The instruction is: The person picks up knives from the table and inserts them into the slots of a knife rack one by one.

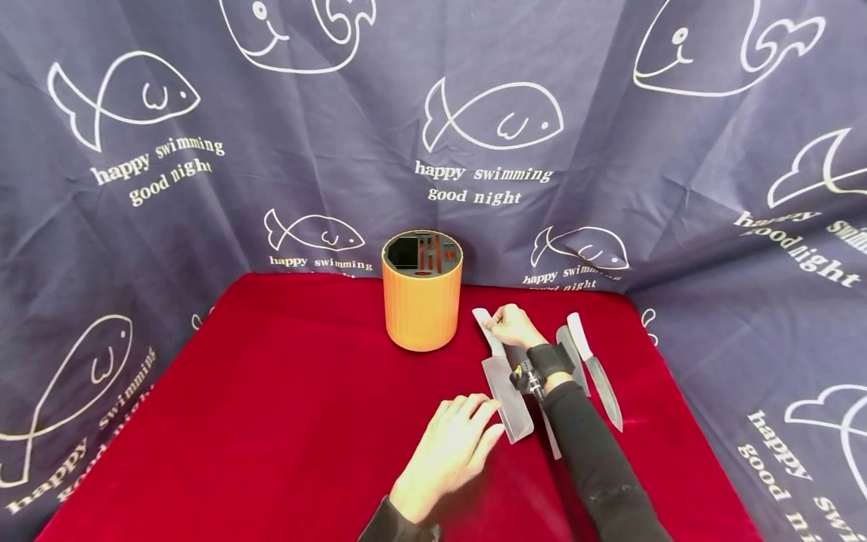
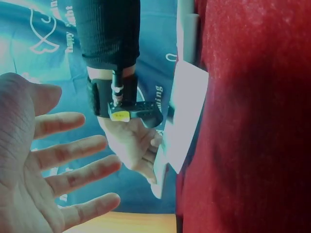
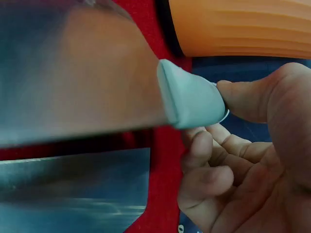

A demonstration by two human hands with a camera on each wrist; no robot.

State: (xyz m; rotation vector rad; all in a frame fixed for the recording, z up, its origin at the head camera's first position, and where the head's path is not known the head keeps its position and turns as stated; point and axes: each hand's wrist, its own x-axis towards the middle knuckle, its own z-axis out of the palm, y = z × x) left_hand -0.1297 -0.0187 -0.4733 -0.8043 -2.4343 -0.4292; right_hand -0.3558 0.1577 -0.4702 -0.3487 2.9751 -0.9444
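Observation:
A cleaver with a white handle (image 1: 489, 331) and a broad grey blade (image 1: 509, 399) is at the right half of the red cloth. My right hand (image 1: 515, 327) pinches that handle between thumb and fingers; the right wrist view shows the handle (image 3: 192, 99) in the grip and the blade (image 3: 82, 73) reaching left. In the left wrist view the blade (image 2: 187, 111) is tilted off the cloth. My left hand (image 1: 450, 448) is beside the blade's lower left edge, its fingers (image 2: 80, 177) spread and holding nothing.
An orange ribbed knife block (image 1: 421, 309) with a dark slotted top stands at the back middle. Right of the cleaver lie a white-handled knife (image 1: 603, 391) and a grey blade (image 1: 574, 354). Another narrow blade (image 1: 551, 435) is partly under my right forearm. Printed blue curtains (image 1: 488, 248) surround the red cloth (image 1: 284, 421).

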